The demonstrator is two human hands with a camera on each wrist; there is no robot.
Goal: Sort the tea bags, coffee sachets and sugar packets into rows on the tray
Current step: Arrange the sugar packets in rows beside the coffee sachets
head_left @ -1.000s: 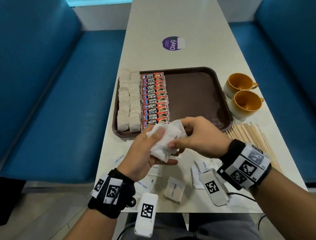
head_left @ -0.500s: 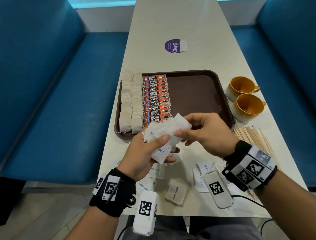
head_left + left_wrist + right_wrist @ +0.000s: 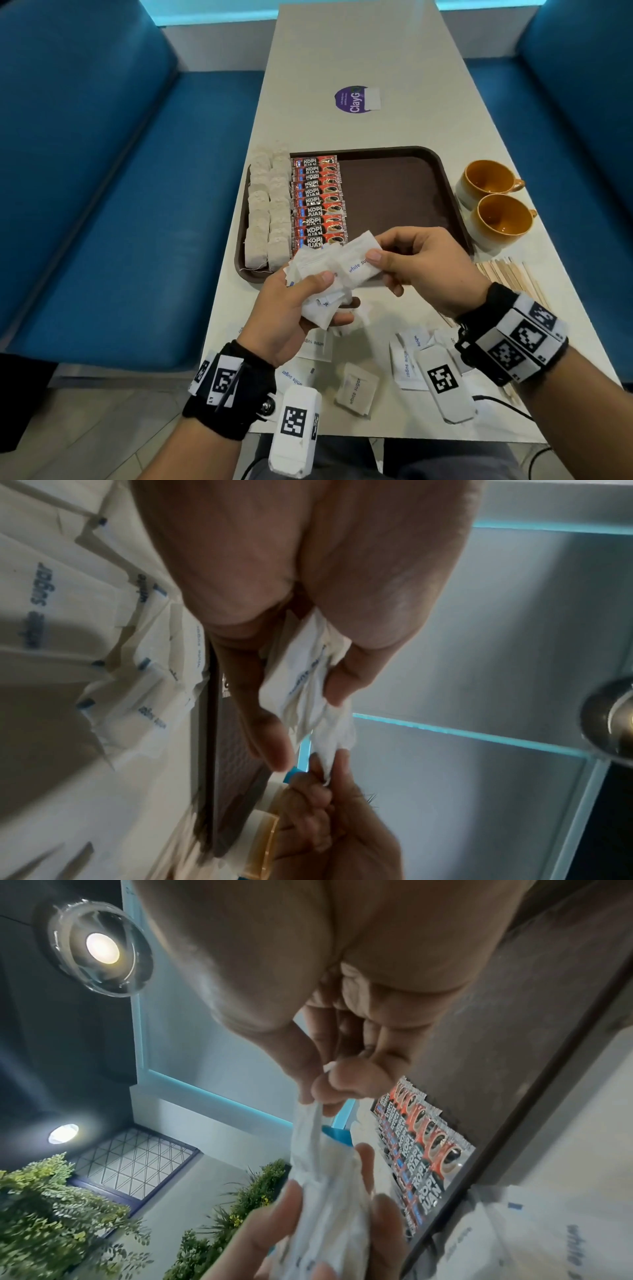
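Observation:
My left hand point(image 3: 308, 298) grips a bunch of white sugar packets point(image 3: 318, 274) just in front of the brown tray point(image 3: 394, 192). My right hand point(image 3: 383, 255) pinches the top sugar packet point(image 3: 356, 260) of that bunch between thumb and fingers. The left wrist view shows the bunch point(image 3: 308, 685) held between thumb and fingers, and the right wrist view shows the pinched packet point(image 3: 311, 1129). On the tray's left side lie two rows of tea bags point(image 3: 269, 209) and a row of red coffee sachets point(image 3: 320, 202). The tray's right half is bare. More sugar packets point(image 3: 356, 394) lie loose on the table near me.
Two yellow cups point(image 3: 493, 202) stand right of the tray. A pile of wooden stirrers point(image 3: 510, 277) lies at the table's right edge. A purple sticker point(image 3: 352, 99) sits further up the table. Blue benches point(image 3: 102, 171) flank both sides.
My right hand has drawn one packet out to the right from the bunch, spreading it from my left hand. Both hands have lifted slightly toward the tray's front edge.

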